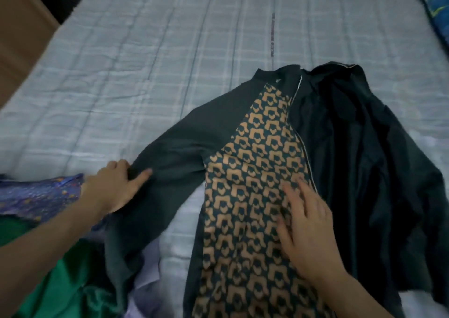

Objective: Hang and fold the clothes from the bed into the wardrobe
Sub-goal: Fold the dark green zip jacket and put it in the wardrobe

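A dark green zip jacket lies spread on the bed, its front panel covered in a tan pattern and its right half folded open to show the dark lining. My left hand grips the jacket's left sleeve near the elbow, thumb on top of the fabric. My right hand lies flat on the patterned panel beside the zip, fingers straight and spread.
A heap of other clothes sits at the bed's near left: a purple-blue patterned piece, a bright green garment and a pale lilac one. A blue-green pillow lies at the far right. Brown furniture stands at the left.
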